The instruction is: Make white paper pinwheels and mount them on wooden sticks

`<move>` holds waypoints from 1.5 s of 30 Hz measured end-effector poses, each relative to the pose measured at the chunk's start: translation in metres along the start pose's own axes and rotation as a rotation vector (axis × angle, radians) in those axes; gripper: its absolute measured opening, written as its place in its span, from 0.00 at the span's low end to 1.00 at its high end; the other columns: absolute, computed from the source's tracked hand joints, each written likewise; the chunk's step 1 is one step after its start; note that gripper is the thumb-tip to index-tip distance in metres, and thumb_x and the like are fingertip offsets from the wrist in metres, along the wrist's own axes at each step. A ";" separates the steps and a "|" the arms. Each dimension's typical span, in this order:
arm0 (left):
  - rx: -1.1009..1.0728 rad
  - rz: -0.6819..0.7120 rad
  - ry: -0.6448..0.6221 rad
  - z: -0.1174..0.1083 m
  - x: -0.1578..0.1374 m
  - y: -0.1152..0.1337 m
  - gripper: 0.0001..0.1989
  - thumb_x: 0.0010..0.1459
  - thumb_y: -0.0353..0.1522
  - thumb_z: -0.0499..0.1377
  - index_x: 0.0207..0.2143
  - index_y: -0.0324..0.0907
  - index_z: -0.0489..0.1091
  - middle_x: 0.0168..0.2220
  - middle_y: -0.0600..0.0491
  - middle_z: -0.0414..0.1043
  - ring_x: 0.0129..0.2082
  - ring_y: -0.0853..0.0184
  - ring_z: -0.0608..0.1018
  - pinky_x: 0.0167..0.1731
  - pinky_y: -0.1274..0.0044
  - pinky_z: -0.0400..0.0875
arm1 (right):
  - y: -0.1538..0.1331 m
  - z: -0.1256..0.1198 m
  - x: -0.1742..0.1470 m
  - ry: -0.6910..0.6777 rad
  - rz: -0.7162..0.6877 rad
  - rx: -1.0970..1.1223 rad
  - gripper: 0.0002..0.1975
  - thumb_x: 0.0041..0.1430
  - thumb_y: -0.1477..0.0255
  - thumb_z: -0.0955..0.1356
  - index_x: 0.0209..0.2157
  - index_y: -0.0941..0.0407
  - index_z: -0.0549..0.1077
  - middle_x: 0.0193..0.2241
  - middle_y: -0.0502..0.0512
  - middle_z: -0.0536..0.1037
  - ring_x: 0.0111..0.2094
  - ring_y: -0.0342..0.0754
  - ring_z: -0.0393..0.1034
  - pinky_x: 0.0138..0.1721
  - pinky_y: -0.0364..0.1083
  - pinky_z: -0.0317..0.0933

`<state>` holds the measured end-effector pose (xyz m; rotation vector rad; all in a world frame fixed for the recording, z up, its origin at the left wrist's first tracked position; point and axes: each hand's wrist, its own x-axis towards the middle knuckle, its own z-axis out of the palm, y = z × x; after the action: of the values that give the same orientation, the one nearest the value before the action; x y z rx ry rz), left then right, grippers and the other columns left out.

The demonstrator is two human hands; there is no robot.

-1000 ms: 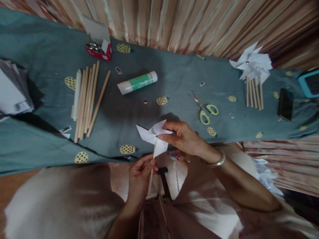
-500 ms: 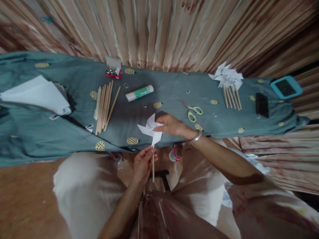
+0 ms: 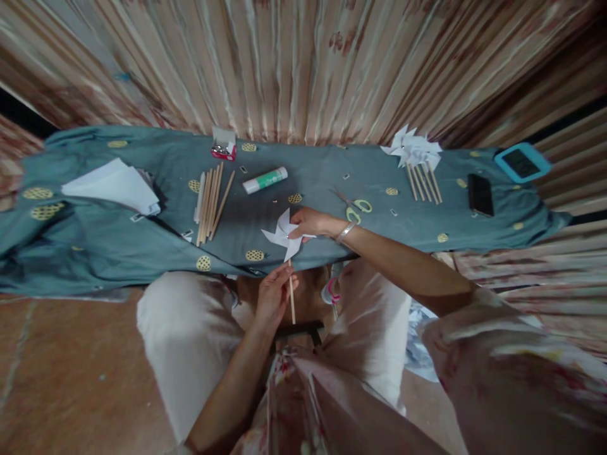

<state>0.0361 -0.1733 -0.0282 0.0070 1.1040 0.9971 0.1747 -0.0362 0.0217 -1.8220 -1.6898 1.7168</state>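
A white paper pinwheel (image 3: 283, 235) on a thin wooden stick (image 3: 292, 303) is held over the near edge of the table. My left hand (image 3: 274, 292) is closed round the stick just below the blades. Fingers of my right hand (image 3: 310, 224) pinch the pinwheel at its right side, close to the small pin in the centre; the fingertips are partly hidden by the paper. Beyond the hands lie a green and white glue stick (image 3: 265, 180) and green-handled scissors (image 3: 353, 205).
A bundle of wooden sticks (image 3: 211, 202), a red box of pins (image 3: 224, 148) and stacked white paper (image 3: 114, 186) are on the left of the cloth-covered table (image 3: 322, 170). To the right are several pinwheels (image 3: 415, 151), a black phone (image 3: 480, 194) and a blue-framed device (image 3: 523, 162).
The view has shifted, so the table's left end now shows. Between my hands the pinwheel has turned slightly, its blades at a different angle. Both hands keep their hold.
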 end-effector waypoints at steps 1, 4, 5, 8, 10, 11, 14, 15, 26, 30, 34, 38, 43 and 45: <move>0.004 0.004 -0.005 0.000 0.000 0.000 0.09 0.45 0.22 0.71 0.31 0.36 0.77 0.24 0.58 0.77 0.21 0.78 0.76 0.26 0.87 0.73 | 0.000 0.000 0.000 0.002 0.003 0.000 0.14 0.46 0.83 0.76 0.18 0.59 0.69 0.17 0.45 0.73 0.22 0.38 0.67 0.25 0.36 0.64; 0.021 0.021 -0.017 -0.001 0.002 -0.001 0.10 0.45 0.22 0.72 0.31 0.37 0.76 0.23 0.58 0.76 0.20 0.78 0.76 0.25 0.87 0.72 | -0.002 0.001 0.001 0.007 0.020 -0.004 0.15 0.46 0.83 0.76 0.17 0.58 0.69 0.17 0.46 0.74 0.22 0.40 0.68 0.28 0.38 0.67; 0.027 0.025 -0.022 -0.002 0.002 -0.001 0.10 0.45 0.22 0.72 0.31 0.37 0.76 0.23 0.58 0.76 0.20 0.78 0.76 0.25 0.87 0.72 | -0.002 0.001 0.001 0.009 0.027 -0.007 0.15 0.46 0.83 0.77 0.17 0.58 0.70 0.17 0.46 0.74 0.22 0.40 0.69 0.28 0.39 0.68; 0.034 0.030 -0.027 -0.002 0.003 -0.001 0.11 0.44 0.23 0.73 0.31 0.37 0.76 0.24 0.58 0.76 0.20 0.78 0.76 0.25 0.87 0.72 | -0.003 0.001 0.002 0.010 0.046 -0.013 0.15 0.46 0.81 0.78 0.18 0.58 0.71 0.17 0.47 0.74 0.22 0.40 0.69 0.29 0.40 0.69; 0.034 0.025 -0.027 -0.001 0.003 -0.001 0.12 0.44 0.23 0.73 0.32 0.37 0.76 0.24 0.58 0.77 0.20 0.78 0.76 0.25 0.87 0.72 | -0.003 0.001 0.003 0.006 0.052 -0.015 0.15 0.45 0.79 0.79 0.17 0.58 0.71 0.17 0.47 0.74 0.22 0.40 0.69 0.29 0.40 0.70; 0.030 0.023 -0.027 -0.001 0.002 -0.001 0.11 0.44 0.23 0.72 0.31 0.37 0.76 0.24 0.58 0.77 0.20 0.78 0.76 0.25 0.87 0.72 | -0.003 0.001 0.003 0.005 0.055 -0.015 0.15 0.44 0.79 0.79 0.17 0.59 0.71 0.17 0.47 0.74 0.21 0.40 0.69 0.29 0.40 0.70; 0.017 0.021 -0.014 -0.001 0.003 -0.001 0.11 0.44 0.23 0.72 0.30 0.37 0.76 0.24 0.58 0.76 0.20 0.78 0.76 0.25 0.87 0.72 | -0.003 0.001 0.005 0.001 0.065 -0.009 0.15 0.44 0.80 0.80 0.18 0.59 0.71 0.17 0.47 0.74 0.21 0.40 0.69 0.27 0.39 0.69; 0.017 0.022 -0.008 0.000 0.003 -0.002 0.10 0.44 0.23 0.72 0.30 0.37 0.76 0.24 0.58 0.76 0.20 0.78 0.76 0.24 0.87 0.72 | -0.004 0.001 0.005 0.000 0.069 -0.006 0.14 0.44 0.80 0.79 0.19 0.59 0.72 0.17 0.47 0.74 0.21 0.40 0.69 0.26 0.39 0.69; 0.031 0.028 -0.016 -0.001 0.004 -0.003 0.14 0.40 0.25 0.75 0.31 0.38 0.77 0.24 0.58 0.76 0.21 0.78 0.76 0.26 0.85 0.72 | -0.006 0.002 0.005 0.008 0.100 -0.005 0.13 0.50 0.85 0.75 0.19 0.59 0.72 0.18 0.48 0.75 0.24 0.42 0.71 0.32 0.42 0.72; 0.046 0.054 -0.023 -0.002 0.006 -0.005 0.15 0.39 0.27 0.75 0.32 0.38 0.78 0.24 0.58 0.76 0.20 0.78 0.75 0.27 0.84 0.72 | -0.006 0.002 0.007 0.011 0.105 -0.016 0.14 0.47 0.83 0.77 0.18 0.59 0.71 0.18 0.48 0.76 0.23 0.42 0.71 0.31 0.42 0.72; 0.041 0.049 -0.013 -0.002 0.006 -0.005 0.15 0.38 0.27 0.75 0.30 0.38 0.78 0.24 0.58 0.77 0.21 0.77 0.75 0.27 0.84 0.72 | -0.007 0.003 0.009 0.010 0.110 -0.025 0.15 0.45 0.83 0.78 0.18 0.59 0.71 0.17 0.47 0.75 0.22 0.40 0.71 0.28 0.39 0.72; 0.031 0.029 0.003 -0.001 0.005 -0.004 0.14 0.38 0.26 0.75 0.30 0.37 0.78 0.24 0.57 0.77 0.21 0.77 0.75 0.26 0.84 0.71 | -0.009 0.002 0.009 0.013 0.123 -0.031 0.15 0.47 0.84 0.77 0.17 0.59 0.71 0.15 0.47 0.74 0.21 0.40 0.70 0.27 0.40 0.72; 0.001 0.018 0.012 -0.001 0.005 -0.004 0.13 0.38 0.25 0.74 0.29 0.37 0.78 0.24 0.58 0.77 0.21 0.78 0.75 0.25 0.85 0.70 | -0.008 0.002 0.010 -0.003 0.121 -0.011 0.14 0.43 0.83 0.79 0.17 0.59 0.72 0.17 0.48 0.75 0.23 0.43 0.73 0.32 0.43 0.75; 0.001 0.010 0.017 -0.001 0.006 -0.003 0.13 0.38 0.24 0.74 0.30 0.37 0.78 0.25 0.57 0.78 0.21 0.77 0.75 0.25 0.85 0.71 | -0.006 0.002 0.012 0.001 0.120 -0.002 0.14 0.42 0.82 0.80 0.18 0.59 0.72 0.17 0.49 0.75 0.24 0.44 0.74 0.34 0.44 0.75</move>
<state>0.0382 -0.1719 -0.0345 0.0046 1.1208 1.0076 0.1661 -0.0267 0.0179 -1.9622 -1.6126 1.7588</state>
